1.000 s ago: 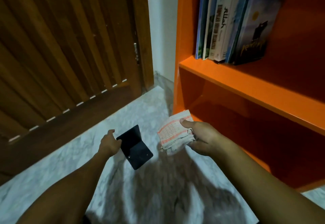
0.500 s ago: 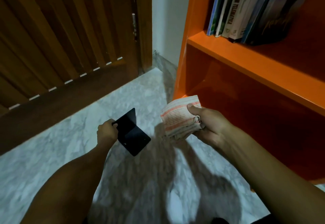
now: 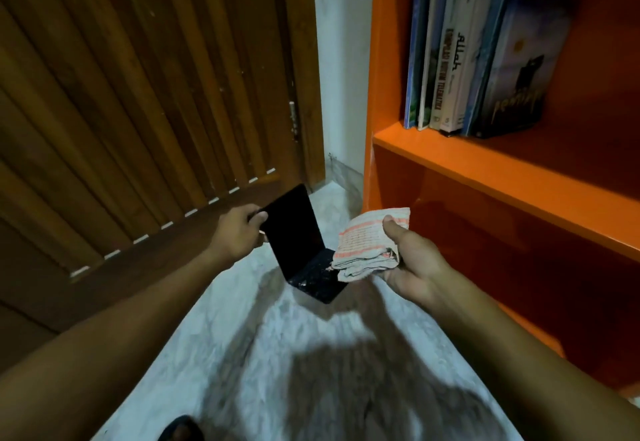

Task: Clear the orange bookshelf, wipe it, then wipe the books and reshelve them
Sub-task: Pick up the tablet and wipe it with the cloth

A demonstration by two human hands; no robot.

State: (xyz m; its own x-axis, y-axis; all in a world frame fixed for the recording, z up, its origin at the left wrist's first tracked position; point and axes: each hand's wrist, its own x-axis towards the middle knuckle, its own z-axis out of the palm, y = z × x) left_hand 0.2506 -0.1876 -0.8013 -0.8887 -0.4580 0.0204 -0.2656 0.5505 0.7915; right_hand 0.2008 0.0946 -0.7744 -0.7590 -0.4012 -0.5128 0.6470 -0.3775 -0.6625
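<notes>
My left hand (image 3: 242,232) grips the upright plate of a black L-shaped bookend (image 3: 298,243) by its top left edge, holding it above the floor. My right hand (image 3: 412,260) holds a folded white cloth with orange stripes (image 3: 367,243), thumb on top, just right of the bookend. The orange bookshelf (image 3: 502,177) stands at the right. Several books (image 3: 478,59) stand upright on its upper shelf, against the left side. The compartment below them shows nothing inside.
A brown slatted wooden door (image 3: 138,94) fills the left. A strip of white wall (image 3: 343,59) shows between door and shelf. The floor is pale marble (image 3: 277,354). A dark toe of footwear (image 3: 180,430) shows at the bottom edge.
My left hand closed on the bookend and lifted it off the floor. The cloth in my right hand rose with it. The view tilted up toward the shelf.
</notes>
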